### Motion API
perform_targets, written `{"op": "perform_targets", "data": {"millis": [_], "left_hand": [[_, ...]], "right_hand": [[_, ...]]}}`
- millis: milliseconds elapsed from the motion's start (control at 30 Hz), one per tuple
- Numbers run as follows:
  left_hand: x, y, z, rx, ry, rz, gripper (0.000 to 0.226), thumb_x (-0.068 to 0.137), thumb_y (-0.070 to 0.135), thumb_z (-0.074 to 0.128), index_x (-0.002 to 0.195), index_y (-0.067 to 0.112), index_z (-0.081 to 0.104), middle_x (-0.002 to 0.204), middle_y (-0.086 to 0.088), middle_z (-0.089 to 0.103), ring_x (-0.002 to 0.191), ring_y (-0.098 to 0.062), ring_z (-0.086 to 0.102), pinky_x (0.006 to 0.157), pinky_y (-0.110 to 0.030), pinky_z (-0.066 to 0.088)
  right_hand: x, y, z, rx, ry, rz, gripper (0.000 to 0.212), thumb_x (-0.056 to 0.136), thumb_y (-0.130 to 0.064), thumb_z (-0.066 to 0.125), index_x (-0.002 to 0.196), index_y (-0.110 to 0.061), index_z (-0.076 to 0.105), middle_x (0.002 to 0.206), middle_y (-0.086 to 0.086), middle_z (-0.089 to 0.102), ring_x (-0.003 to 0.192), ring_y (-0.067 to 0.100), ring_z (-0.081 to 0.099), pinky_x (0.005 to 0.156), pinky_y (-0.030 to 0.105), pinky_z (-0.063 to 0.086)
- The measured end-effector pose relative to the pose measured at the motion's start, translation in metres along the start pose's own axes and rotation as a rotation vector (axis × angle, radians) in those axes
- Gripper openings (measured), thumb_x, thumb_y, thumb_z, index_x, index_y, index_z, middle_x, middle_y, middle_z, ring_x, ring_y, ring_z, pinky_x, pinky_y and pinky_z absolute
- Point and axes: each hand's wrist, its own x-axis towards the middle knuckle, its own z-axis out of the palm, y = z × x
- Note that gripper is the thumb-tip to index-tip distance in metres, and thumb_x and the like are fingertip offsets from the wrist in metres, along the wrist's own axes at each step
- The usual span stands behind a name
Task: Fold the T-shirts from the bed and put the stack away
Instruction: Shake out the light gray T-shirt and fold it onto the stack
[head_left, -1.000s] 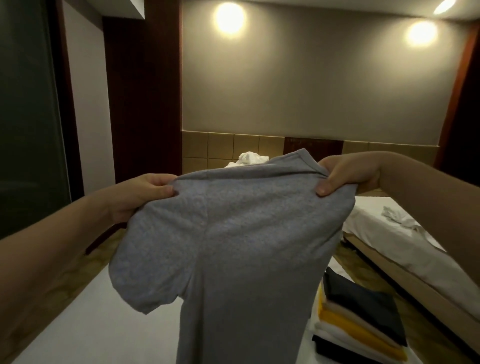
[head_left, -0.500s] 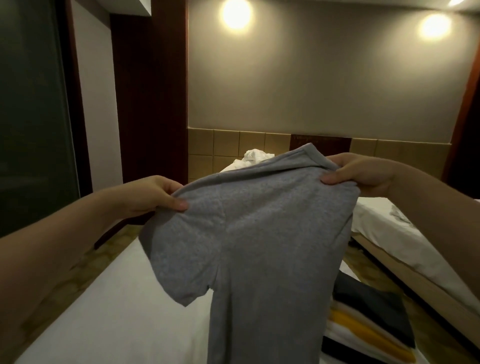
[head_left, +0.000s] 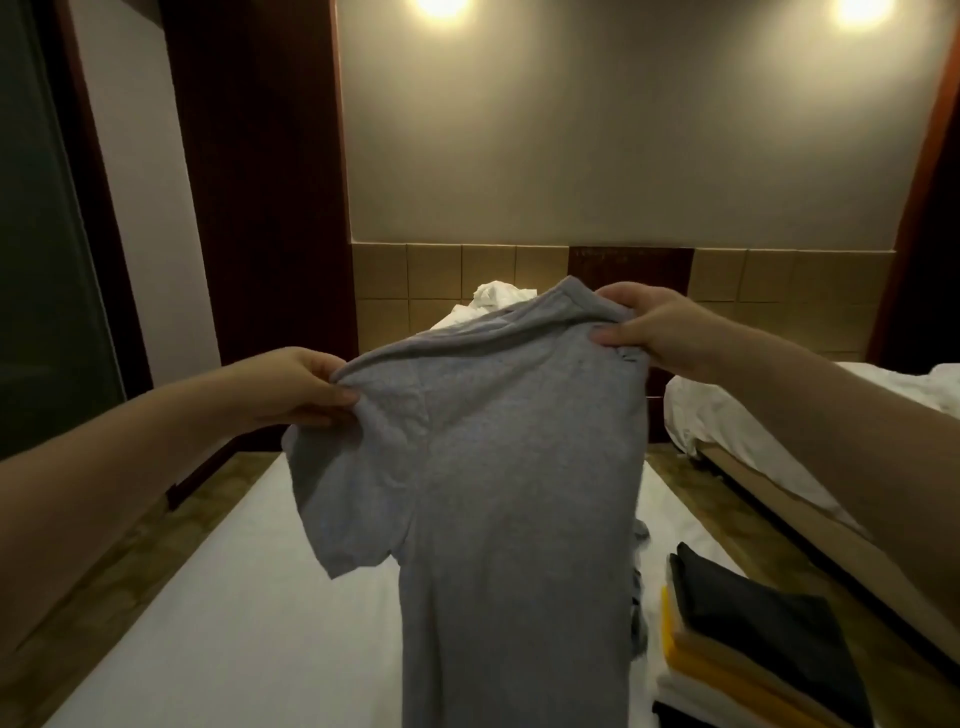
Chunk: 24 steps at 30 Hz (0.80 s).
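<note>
The grey T-shirt (head_left: 509, 493) hung in the middle of the frame above the bed (head_left: 218, 623), its long axis running from top to bottom, collar and shoulders uppermost and the hem cut off by the lower edge. The shoulder line sloped: it rose from the left hand (head_left: 291, 387) at middle left to the right hand (head_left: 660, 330), which was higher and just right of centre. The hands were apart, each pinching one shoulder of the shirt between thumb and fingers. One short sleeve (head_left: 337, 509) drooped below the left hand, pointing toward the lower left.

A stack of folded shirts (head_left: 753, 639), dark on top with yellow and pale layers beneath, lay on the bed at lower right, just beside the hanging cloth. A crumpled white cloth (head_left: 493, 299) showed behind the collar, and a second bed (head_left: 779, 415) stood at the right.

Compared with a second before, both hands kept their grip on the shoulders, but the sleeve had swung inward so the shirt looked narrower. The wall lamps (head_left: 439, 5) had slid up to the top edge, and more of the white bed showed at lower left.
</note>
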Motion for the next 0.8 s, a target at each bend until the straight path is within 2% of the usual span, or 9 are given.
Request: {"op": "perform_targets", "data": {"millis": [100, 167, 267, 367, 433, 600, 733, 800], "left_hand": [[0.06, 0.0, -0.004, -0.006, 0.143, -0.002, 0.007, 0.086, 0.009, 0.063, 0.092, 0.01, 0.065, 0.102, -0.016, 0.063, 0.099, -0.03, 0.06, 0.094, -0.042, 0.05], [0.102, 0.008, -0.017, -0.096, 0.216, -0.002, 0.005, 0.085, 0.004, 0.062, 0.084, 0.009, 0.062, 0.096, -0.018, 0.061, 0.088, -0.028, 0.061, 0.088, -0.04, 0.052], [0.16, 0.042, -0.055, -0.252, 0.368, 0.113, 0.015, 0.087, 0.0, 0.057, 0.077, 0.011, 0.058, 0.086, -0.014, 0.054, 0.068, -0.019, 0.053, 0.067, -0.025, 0.047], [0.19, 0.08, -0.09, -0.257, 0.485, 0.265, 0.015, 0.088, 0.003, 0.058, 0.077, 0.014, 0.059, 0.078, -0.009, 0.055, 0.069, -0.019, 0.051, 0.07, -0.028, 0.044], [0.188, 0.093, -0.103, -0.245, 0.498, 0.345, 0.014, 0.088, 0.005, 0.057, 0.079, 0.014, 0.059, 0.077, -0.007, 0.055, 0.071, -0.018, 0.052, 0.072, -0.028, 0.044], [0.14, 0.081, -0.093, -0.232, 0.48, 0.401, 0.017, 0.091, 0.006, 0.054, 0.078, 0.016, 0.058, 0.08, -0.006, 0.056, 0.078, -0.017, 0.054, 0.079, -0.026, 0.044], [0.066, 0.044, -0.044, -0.207, 0.444, 0.398, 0.017, 0.09, 0.004, 0.055, 0.082, 0.018, 0.06, 0.085, -0.003, 0.059, 0.081, -0.015, 0.056, 0.082, -0.026, 0.045], [0.034, 0.007, -0.007, -0.101, 0.394, 0.34, 0.009, 0.088, 0.004, 0.058, 0.09, 0.01, 0.064, 0.09, -0.013, 0.063, 0.086, -0.022, 0.059, 0.083, -0.035, 0.047]], "right_hand": [[0.064, 0.001, 0.004, -0.372, 0.217, -0.169, 0.044, 0.082, -0.009, 0.067, 0.123, -0.012, 0.052, 0.115, 0.005, 0.054, 0.107, 0.022, 0.054, 0.087, 0.03, 0.045], [0.113, -0.007, 0.001, -0.482, 0.357, -0.274, 0.035, 0.083, -0.009, 0.062, 0.118, -0.01, 0.055, 0.114, 0.011, 0.06, 0.106, 0.027, 0.056, 0.085, 0.03, 0.042], [0.179, -0.037, -0.016, -0.473, 0.555, -0.33, 0.027, 0.089, -0.013, 0.053, 0.116, -0.014, 0.058, 0.116, 0.011, 0.061, 0.107, 0.029, 0.056, 0.077, 0.025, 0.037], [0.22, -0.067, -0.04, -0.459, 0.68, -0.353, 0.029, 0.092, -0.017, 0.051, 0.119, -0.017, 0.059, 0.122, 0.011, 0.06, 0.111, 0.029, 0.054, 0.078, 0.026, 0.036], [0.224, -0.081, -0.049, -0.445, 0.75, -0.382, 0.028, 0.09, -0.016, 0.05, 0.116, -0.019, 0.061, 0.119, 0.01, 0.062, 0.108, 0.029, 0.055, 0.074, 0.025, 0.035], [0.171, -0.082, -0.034, -0.48, 0.705, -0.454, 0.027, 0.091, -0.011, 0.046, 0.111, -0.017, 0.063, 0.114, 0.007, 0.062, 0.098, 0.021, 0.054, 0.073, 0.023, 0.033], [0.089, -0.061, -0.009, -0.597, 0.57, -0.456, 0.026, 0.086, -0.011, 0.044, 0.102, -0.009, 0.065, 0.107, 0.015, 0.065, 0.102, 0.03, 0.057, 0.072, 0.03, 0.035], [0.039, -0.034, 0.009, -0.637, 0.462, -0.462, 0.03, 0.079, -0.016, 0.043, 0.096, -0.006, 0.066, 0.1, 0.017, 0.066, 0.098, 0.032, 0.059, 0.072, 0.032, 0.037]]}}
